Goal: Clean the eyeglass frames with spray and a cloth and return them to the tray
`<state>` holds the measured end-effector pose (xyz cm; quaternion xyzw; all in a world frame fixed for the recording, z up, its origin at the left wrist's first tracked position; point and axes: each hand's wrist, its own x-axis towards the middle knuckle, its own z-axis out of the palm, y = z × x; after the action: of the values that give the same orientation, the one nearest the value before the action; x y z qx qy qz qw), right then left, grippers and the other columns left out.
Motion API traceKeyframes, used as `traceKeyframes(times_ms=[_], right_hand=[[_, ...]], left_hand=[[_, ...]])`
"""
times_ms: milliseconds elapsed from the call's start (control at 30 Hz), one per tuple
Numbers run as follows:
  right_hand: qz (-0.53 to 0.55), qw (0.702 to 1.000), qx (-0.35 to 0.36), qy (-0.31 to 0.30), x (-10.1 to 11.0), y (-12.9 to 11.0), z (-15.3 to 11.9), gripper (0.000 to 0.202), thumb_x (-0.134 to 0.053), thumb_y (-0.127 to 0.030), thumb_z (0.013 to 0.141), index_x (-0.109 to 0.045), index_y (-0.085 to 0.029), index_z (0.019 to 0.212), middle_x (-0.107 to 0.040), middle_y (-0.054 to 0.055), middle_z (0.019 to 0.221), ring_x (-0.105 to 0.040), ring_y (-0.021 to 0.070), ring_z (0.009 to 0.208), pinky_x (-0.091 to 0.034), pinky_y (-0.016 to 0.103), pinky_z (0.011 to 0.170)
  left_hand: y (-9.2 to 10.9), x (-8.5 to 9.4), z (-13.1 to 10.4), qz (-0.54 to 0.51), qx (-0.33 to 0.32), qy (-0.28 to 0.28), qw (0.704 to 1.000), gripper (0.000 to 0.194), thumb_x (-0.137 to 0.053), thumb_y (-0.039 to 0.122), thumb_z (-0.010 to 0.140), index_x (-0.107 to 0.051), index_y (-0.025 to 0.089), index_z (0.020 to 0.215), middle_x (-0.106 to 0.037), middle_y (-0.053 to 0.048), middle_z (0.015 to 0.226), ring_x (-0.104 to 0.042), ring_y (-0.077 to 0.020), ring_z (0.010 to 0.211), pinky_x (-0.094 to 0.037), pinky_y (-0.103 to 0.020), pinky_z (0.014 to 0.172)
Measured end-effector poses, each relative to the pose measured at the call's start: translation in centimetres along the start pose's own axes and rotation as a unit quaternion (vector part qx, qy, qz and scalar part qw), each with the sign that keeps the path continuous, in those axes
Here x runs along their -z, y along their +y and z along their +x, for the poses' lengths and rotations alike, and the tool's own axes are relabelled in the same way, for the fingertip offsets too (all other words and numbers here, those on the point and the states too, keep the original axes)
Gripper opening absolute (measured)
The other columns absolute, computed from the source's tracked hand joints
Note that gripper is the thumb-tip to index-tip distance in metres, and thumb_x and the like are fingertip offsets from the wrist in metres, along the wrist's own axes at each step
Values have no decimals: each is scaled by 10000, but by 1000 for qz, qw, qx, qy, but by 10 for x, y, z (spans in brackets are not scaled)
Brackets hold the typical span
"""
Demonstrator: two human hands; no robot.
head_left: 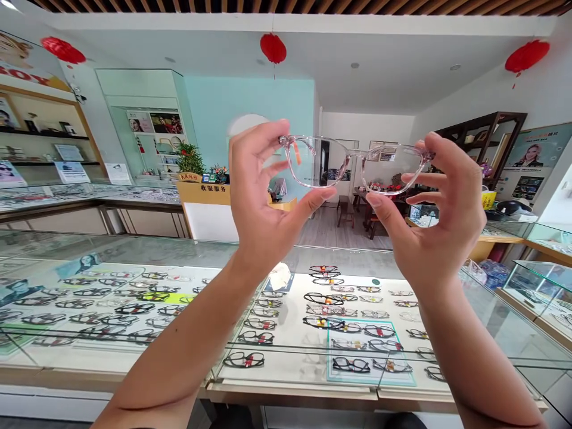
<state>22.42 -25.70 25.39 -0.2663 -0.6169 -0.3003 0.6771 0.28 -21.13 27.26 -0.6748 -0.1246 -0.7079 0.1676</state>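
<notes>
A pair of clear-framed glasses (356, 153) is held up at eye height, with an orange tag by one lens. At its left end, my left hand (263, 185) grips the frame between thumb and fingers, the thumb under the lens rim. On the opposite side my right hand (440, 202) pinches the other corner, its thumb at the lower rim. The lenses face me and the room shows through them. Below both hands lies a glass display case (290, 381) with many glasses in rows.
A counter (208, 192) with a potted plant (188, 159) stands behind on the left. Further back are a wooden bench (345, 210) and a table. Red lanterns (273, 47) hang from the ceiling. Another glass case (543, 286) is at the right.
</notes>
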Motion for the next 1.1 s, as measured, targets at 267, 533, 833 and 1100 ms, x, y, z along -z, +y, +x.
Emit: traceKeyframes(times_ms=[267,533,833,1100], right_hand=[[-3,1000,1,4,3,-2,-2,726,-747,-534,974,-443,-419,1623,-620,116,1545,-758,327,1126,-686,488,769],[-29,999,12,6,5,-2,-3,698,-733,-506,989,-451,-435,1624,-638,96,1531,-759,306,1092,-687,481,736],[0,1000,-4,16,4,4,-7,696,-780,-489,956,-506,-428,1593,-632,105,1520,-754,357,1151,-695,530,799],[29,998,1,51,1,14,-9,646,-797,-547,927,-594,-448,1532,-656,81,1473,-770,377,1150,-704,534,780]], left_hand=[[6,2,0,15,-18,7,1000,763,-737,789,872,-464,491,1519,-543,-54,1557,-611,-307,1414,-667,-530,1071],[8,-2,-3,0,-9,13,1000,735,-732,774,890,-484,500,1525,-557,-60,1528,-630,-320,1404,-662,-544,1077],[-1,-7,-10,5,-1,0,1000,731,-740,738,909,-471,491,1542,-531,-80,1525,-590,-360,1458,-626,-570,1107],[-5,-15,-13,23,20,-17,999,760,-700,769,919,-437,465,1565,-552,-87,1528,-591,-367,1459,-613,-569,1118]])
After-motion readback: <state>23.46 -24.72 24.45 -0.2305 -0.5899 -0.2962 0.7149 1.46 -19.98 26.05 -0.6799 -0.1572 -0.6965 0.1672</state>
